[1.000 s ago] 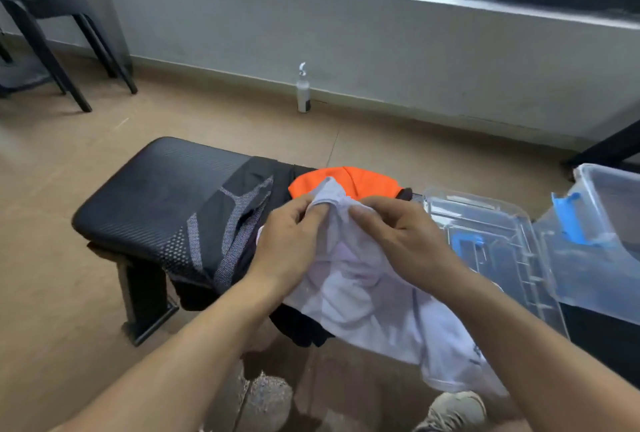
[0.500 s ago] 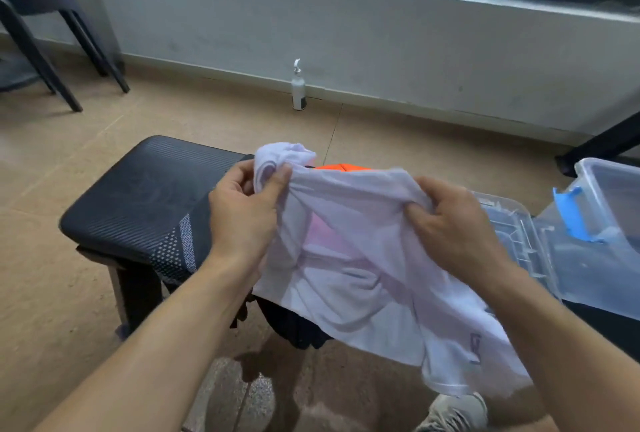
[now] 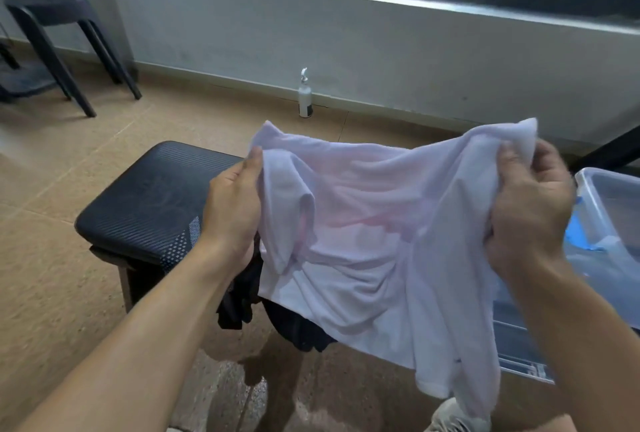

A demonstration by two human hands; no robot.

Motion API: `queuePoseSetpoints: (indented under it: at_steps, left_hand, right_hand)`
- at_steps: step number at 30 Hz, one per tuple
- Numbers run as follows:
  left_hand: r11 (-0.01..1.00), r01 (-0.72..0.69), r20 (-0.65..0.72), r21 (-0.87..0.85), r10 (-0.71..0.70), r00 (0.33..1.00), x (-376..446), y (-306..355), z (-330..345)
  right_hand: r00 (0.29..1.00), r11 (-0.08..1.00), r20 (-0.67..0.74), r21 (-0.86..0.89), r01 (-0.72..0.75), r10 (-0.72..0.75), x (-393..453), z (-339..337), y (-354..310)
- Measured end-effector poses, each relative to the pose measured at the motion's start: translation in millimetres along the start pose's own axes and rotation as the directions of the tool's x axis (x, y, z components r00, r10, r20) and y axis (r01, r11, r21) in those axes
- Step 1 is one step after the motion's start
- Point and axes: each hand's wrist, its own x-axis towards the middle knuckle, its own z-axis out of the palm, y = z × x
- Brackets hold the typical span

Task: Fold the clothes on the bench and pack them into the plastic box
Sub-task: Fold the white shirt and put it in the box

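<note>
A: What has changed in the last second?

B: The thin white fabric shirt [image 3: 363, 241] was bunched between two hands held close together, low over the dark padded bench surface [image 3: 152, 196]. Now the hands have moved apart and risen, so the shirt hangs spread between them, and it hides the orange garment that showed beyond the fingers before.

A: What does that mean for the folding?

B: I judge this is the opening-out step: the shirt is being shaken wide so it can be laid flat and folded. Nothing of it is folded yet, and none of it sits in the clear plastic box with a blue latch [image 3: 609, 210], which lies just past the right fingers.

A: How are the hands set?

B: The left hand [image 3: 235, 210] has its thumb stretched up along the cloth's edge, pinching one top corner; its other fingers are behind the fabric, so I cannot tell how they lie. The right hand [image 3: 530, 210] has its fingers curled tight round a gathered wad of the other top corner. Both forearms reach forward, wrists about level.

A: Anything else under the shirt?

B: A dark garment [image 3: 298, 327] droops off the surface edge below the fingers.
</note>
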Motion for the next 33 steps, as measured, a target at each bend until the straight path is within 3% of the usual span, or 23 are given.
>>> queuePoseSetpoints:
  at_steps: [4, 10, 15, 19, 21, 23, 26, 30, 33]
  left_hand:
    - [0.998, -0.039, 0.169, 0.046, 0.031, 0.985, -8, -3, 7]
    - [0.998, -0.033, 0.331, 0.044, 0.016, 0.943, -23, -7, 18]
    - [0.99, -0.098, 0.499, 0.105, 0.033, 0.866, -34, -7, 25]
    - [0.96, -0.144, 0.593, 0.241, -0.028, 0.804, -35, -2, 18]
    - [0.91, -0.184, 0.638, 0.37, -0.106, 0.763, -31, -2, 12]
    - [0.867, -0.209, 0.629, 0.451, -0.143, 0.764, -23, -1, 4]
    - [0.885, -0.146, 0.631, 0.442, -0.191, 0.752, -13, 1, -8]
    - [0.943, -0.048, 0.506, 0.331, -0.134, 0.852, -4, -2, -14]
    - [0.972, 0.024, 0.451, 0.234, -0.131, 0.883, -3, -3, -10]
  right_hand:
    - [0.962, 0.983, 0.245, -0.163, -0.082, 0.12, -22, 10, 11]
    - [0.865, 0.985, 0.488, -0.17, -0.038, 0.118, -55, 26, 18]
    - [0.729, 0.91, 0.677, -0.357, 0.211, 0.097, -68, 29, 26]
    - [0.837, 0.948, 0.546, -0.282, 0.149, 0.031, -58, 30, 25]
    - [0.897, 0.976, 0.435, -0.217, 0.024, 0.075, -44, 27, 23]
    - [0.943, 0.981, 0.311, -0.183, -0.067, 0.122, -28, 22, 21]
    - [0.963, 0.979, 0.194, -0.114, -0.17, 0.189, -8, 15, 23]
    - [0.965, 0.975, 0.144, -0.078, -0.21, 0.219, 5, 10, 25]
    - [0.967, 0.975, 0.126, -0.071, -0.212, 0.22, 9, 8, 27]
